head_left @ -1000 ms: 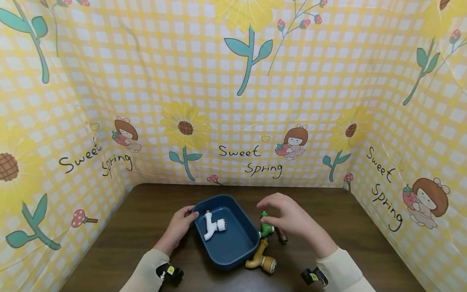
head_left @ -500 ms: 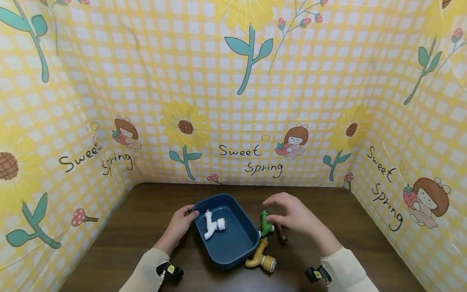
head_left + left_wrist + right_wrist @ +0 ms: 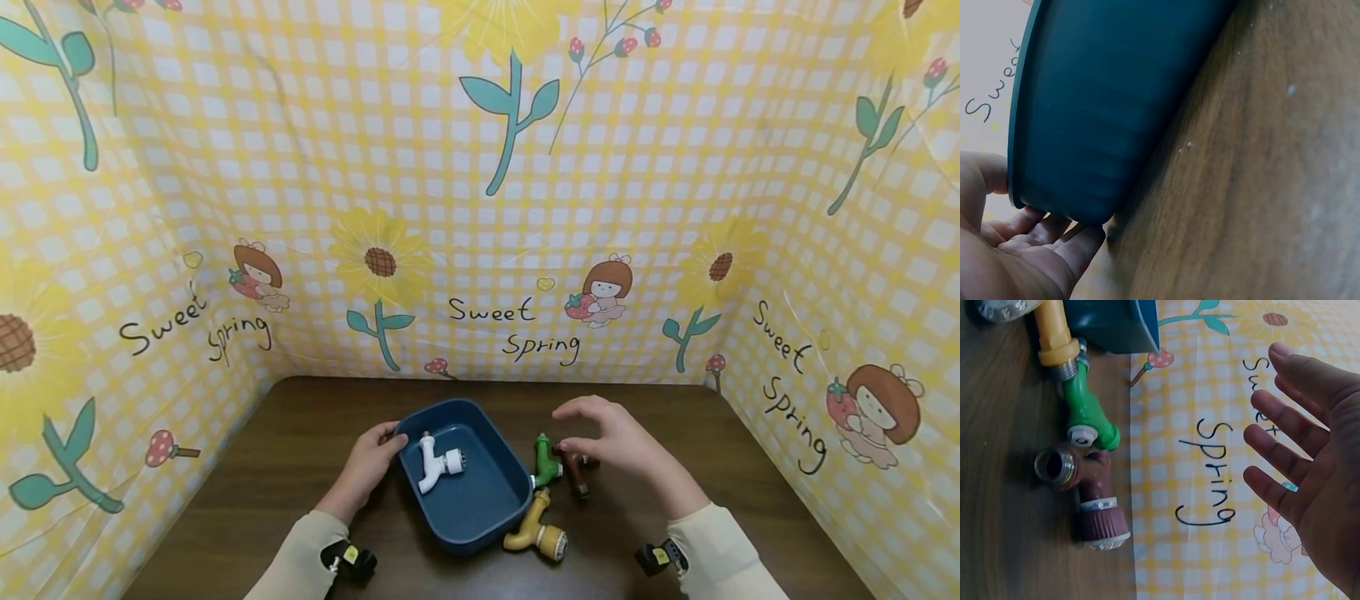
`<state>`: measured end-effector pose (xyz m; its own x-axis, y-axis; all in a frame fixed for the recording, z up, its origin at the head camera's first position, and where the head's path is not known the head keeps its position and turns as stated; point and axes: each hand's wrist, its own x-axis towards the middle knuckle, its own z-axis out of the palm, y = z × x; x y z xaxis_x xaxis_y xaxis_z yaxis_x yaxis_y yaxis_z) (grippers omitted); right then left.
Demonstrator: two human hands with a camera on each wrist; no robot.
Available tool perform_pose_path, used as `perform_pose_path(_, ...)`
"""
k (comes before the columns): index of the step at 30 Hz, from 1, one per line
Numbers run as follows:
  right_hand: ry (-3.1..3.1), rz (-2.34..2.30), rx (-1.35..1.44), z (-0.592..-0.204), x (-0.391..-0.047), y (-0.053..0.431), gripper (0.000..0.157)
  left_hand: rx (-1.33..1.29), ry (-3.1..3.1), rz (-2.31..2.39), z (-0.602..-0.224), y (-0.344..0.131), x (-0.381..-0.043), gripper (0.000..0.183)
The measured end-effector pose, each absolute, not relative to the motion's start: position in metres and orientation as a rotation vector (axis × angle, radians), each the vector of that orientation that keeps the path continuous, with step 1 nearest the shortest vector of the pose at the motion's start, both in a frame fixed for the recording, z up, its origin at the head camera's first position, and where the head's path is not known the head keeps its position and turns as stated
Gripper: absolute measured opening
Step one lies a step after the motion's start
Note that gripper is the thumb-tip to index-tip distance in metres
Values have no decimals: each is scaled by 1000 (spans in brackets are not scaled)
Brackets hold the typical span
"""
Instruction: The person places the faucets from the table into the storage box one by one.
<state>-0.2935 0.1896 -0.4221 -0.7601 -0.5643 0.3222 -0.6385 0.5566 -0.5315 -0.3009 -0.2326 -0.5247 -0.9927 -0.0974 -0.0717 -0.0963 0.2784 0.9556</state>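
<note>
Four taps: the white tap (image 3: 437,463) lies inside the blue tray (image 3: 480,500), toward its left side; the green tap (image 3: 546,468), yellow tap (image 3: 534,529) and dark red tap (image 3: 1095,481) lie on the desk (image 3: 300,450) to the tray's right, the dark red one farthest from it.
Left grip (image 3: 372,458): closed on the tray's far left corner — thumb at the rim, fingers against the outer wall.
Right grip (image 3: 609,440): empty, thumb and fingers spread well apart, above and beside the dark red tap without touching it.
Tray handling: looks like stiff, smooth plastic, so probably light and apt to slide; the rim seems the surest hold.
Dark red body: appears rigid, likely light and not fragile; its smooth curve could turn under a loose pinch, so thumb and fingers should cross the middle.
Ribbed knob (image 3: 1105,525): its grooves should resist slipping, though it may rotate if held alone.
Threaded end (image 3: 1071,465): metallic-looking, hard and narrow — a poorer place to hold.
Green neighbour: just beside the dark red tap; whether they touch is hard to tell, so fingertips would need care there.
</note>
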Motion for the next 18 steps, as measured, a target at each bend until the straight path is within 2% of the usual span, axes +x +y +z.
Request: perform_pose_path(18, -2693, 1140, 966, -438, -314, 212, 39, 183, -2526, -1828, -524, -231, -300, 45)
